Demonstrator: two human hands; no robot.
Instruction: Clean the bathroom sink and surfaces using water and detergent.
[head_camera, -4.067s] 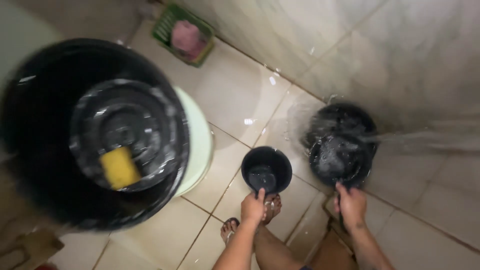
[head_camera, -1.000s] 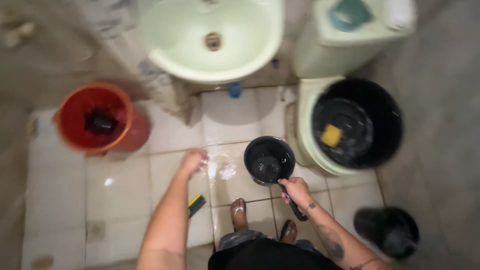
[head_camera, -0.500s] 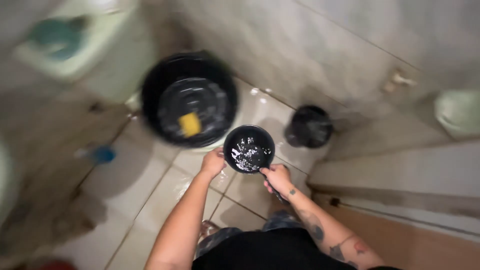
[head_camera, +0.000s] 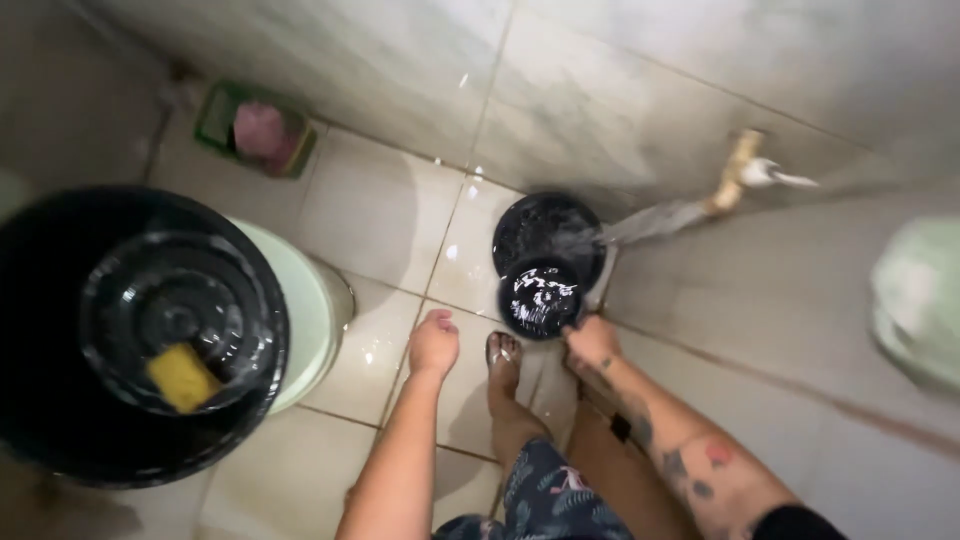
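My right hand (head_camera: 590, 342) grips the handle of a small black dipper (head_camera: 540, 297) that holds water and hangs just over a black bucket (head_camera: 548, 232) on the floor. A brass wall tap (head_camera: 738, 170) pours a stream of water toward the bucket. My left hand (head_camera: 434, 342) hangs free above the tiles, fingers curled loosely, holding nothing. One of my feet, in a sandal (head_camera: 502, 352), stands between the two hands.
A large black basin (head_camera: 60, 300) with a smaller basin and a yellow sponge (head_camera: 183, 377) in it rests on a pale green toilet bowl (head_camera: 305, 320) at left. A green soap dish (head_camera: 256, 130) lies by the wall. A pale green object (head_camera: 915, 300) is at right.
The view has swung back to the tap corner. The dipper, held over the tiled floor by both hands before, is now over the bucket, and my left hand has let go.
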